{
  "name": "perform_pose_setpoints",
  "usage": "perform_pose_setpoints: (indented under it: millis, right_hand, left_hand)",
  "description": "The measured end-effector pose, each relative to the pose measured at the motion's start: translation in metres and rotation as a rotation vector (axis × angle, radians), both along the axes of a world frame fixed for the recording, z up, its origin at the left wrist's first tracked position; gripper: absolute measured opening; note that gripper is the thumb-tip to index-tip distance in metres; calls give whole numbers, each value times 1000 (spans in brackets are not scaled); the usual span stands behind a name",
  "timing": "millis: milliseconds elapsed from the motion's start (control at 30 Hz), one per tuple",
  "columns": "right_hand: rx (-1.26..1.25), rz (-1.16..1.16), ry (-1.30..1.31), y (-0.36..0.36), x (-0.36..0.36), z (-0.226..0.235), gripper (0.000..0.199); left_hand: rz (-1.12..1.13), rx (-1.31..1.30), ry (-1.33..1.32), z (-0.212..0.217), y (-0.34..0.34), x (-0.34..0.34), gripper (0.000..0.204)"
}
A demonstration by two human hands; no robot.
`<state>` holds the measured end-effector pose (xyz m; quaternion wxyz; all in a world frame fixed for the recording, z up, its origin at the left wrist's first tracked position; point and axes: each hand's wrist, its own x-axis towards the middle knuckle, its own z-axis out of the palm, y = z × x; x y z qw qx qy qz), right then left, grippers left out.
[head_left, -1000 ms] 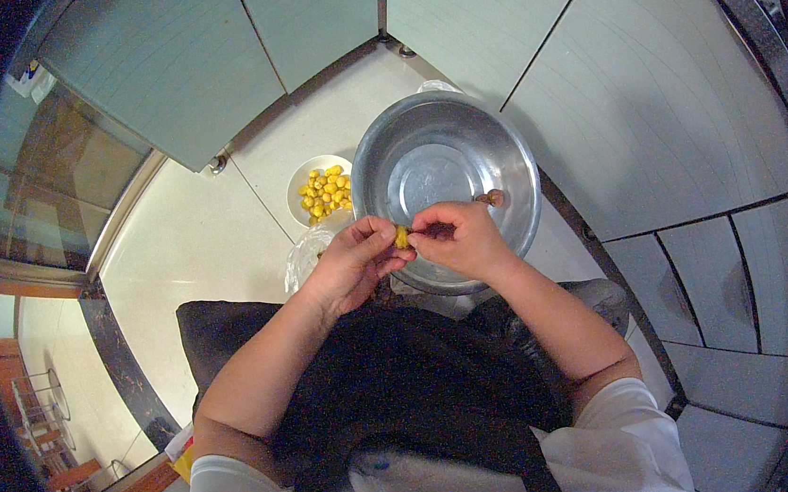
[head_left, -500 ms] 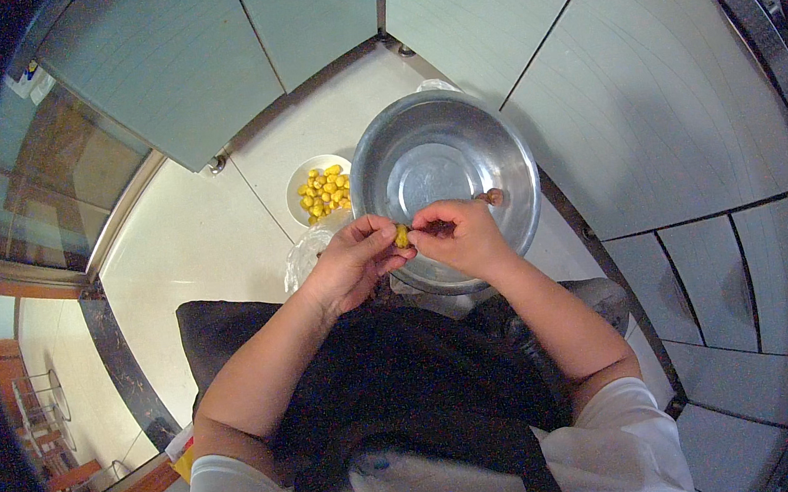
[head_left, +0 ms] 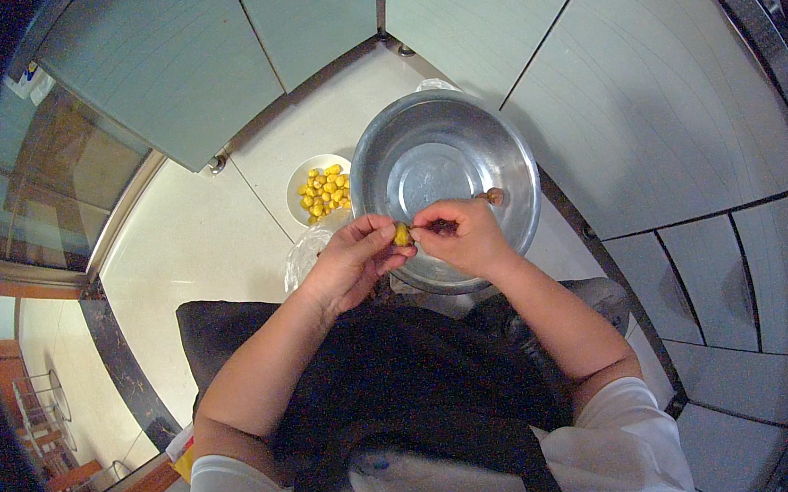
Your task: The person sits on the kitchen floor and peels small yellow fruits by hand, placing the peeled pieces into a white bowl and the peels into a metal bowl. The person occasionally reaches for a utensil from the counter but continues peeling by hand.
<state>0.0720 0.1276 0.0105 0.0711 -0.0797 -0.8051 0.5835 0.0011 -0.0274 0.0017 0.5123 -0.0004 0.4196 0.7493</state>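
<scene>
Over the near rim of a wide steel basin, my left hand pinches a small yellow chestnut between thumb and fingers. My right hand is closed in a pinch at the chestnut's right side, its fingertips at the nut's edge. Whatever lies between those right fingertips is too small to make out. Below the right hand, dark brown shell pieces show in the basin. More brown shell bits lie against its right wall.
A white bowl of several yellow peeled chestnuts stands on the tiled floor left of the basin. A clear plastic bag lies beside my left wrist. Pale cabinet doors rise behind and to the right.
My right fingertips have shifted slightly right at the chestnut, and more of its yellow surface shows. My left hand keeps its hold, and the basin and bowl stay put.
</scene>
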Motion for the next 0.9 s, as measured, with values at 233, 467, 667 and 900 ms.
perform_pose_setpoints:
  millis: [233,467,667,900]
  right_hand:
    - [118,53,76,2,-1,-2,14]
    - [274,82,127,1,-2,-3,9]
    - [119,-34,71,1,-1,-3,9]
    - [-151,-71,-187,10,-4,-22,12]
  left_hand:
    - [-13,-10,33,-3,1,-1,14]
    - [-16,-80,88,1,1,1,14]
    - [-11,53,45,-4,1,-3,19]
    - [68,137,31,-8,-7,-15,23]
